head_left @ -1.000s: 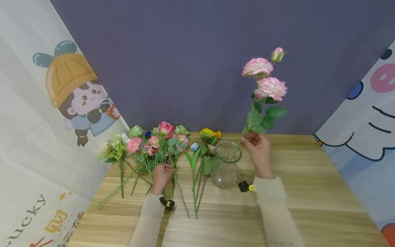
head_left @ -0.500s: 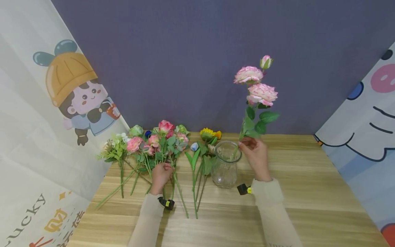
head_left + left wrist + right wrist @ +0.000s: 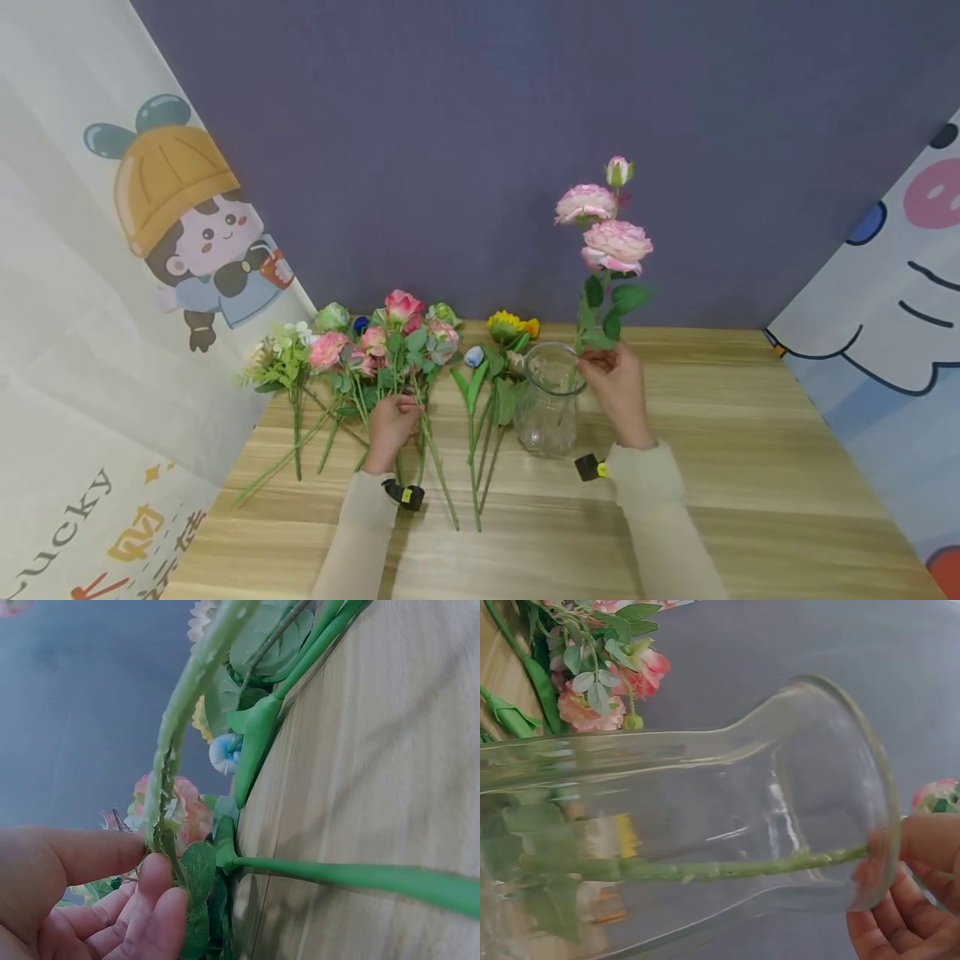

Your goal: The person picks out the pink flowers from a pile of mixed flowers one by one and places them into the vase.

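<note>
My right hand [image 3: 618, 390] pinches the green stem of a pink artificial flower spray [image 3: 617, 245] with two full blooms and a bud. Inside the clear glass vase [image 3: 546, 429] runs the lower part of this stem [image 3: 727, 868], as the right wrist view shows. The right fingers [image 3: 926, 838] lie right at the vase's rim, blooms standing well above it. To the left, my left hand [image 3: 392, 429] pinches another green flower stem [image 3: 174, 712] between thumb and fingertips, among the pink flowers [image 3: 403, 310] lying on the table; which bloom this stem bears is hidden.
A blue tulip [image 3: 473, 357] and a yellow sunflower [image 3: 504, 325] lie just left of the vase. At the far left are white-and-green sprays [image 3: 288, 354]. The wooden table [image 3: 757, 467] meets a dark wall [image 3: 450, 150] at the back, with printed curtains either side.
The right hand and the pink flower spray have moved down and left, the stem sinking deeper into the vase. The left hand stays almost in place.
</note>
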The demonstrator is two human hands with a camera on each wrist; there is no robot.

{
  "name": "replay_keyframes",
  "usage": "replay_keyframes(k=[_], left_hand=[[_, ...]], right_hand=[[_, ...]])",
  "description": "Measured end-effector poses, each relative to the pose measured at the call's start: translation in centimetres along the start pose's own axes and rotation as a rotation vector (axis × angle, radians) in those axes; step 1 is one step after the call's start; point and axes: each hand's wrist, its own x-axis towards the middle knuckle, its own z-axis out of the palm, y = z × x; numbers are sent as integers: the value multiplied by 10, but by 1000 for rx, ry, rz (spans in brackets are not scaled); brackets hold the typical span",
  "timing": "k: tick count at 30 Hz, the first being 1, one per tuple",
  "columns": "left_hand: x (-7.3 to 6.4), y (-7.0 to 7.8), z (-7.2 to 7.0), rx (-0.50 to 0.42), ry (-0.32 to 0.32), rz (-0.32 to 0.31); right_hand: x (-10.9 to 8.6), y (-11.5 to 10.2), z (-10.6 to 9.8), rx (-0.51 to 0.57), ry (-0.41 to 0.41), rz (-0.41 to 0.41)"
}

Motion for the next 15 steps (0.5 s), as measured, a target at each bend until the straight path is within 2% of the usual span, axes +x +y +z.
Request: replay_keyframes(k=[5,9,12,15], left_hand=[[0,0,0,6,7,13],[0,0,0,6,12,18],[-1,0,0,-19,3,2],[-2,0,0,-48,-10,-19]], right_hand=[[-4,-11,1,-65,-22,-1],[-8,-21,3,-74,-44,-34],[-5,-12,4,-74,-36,-39],[-3,1,5,-120,-24,-43]])
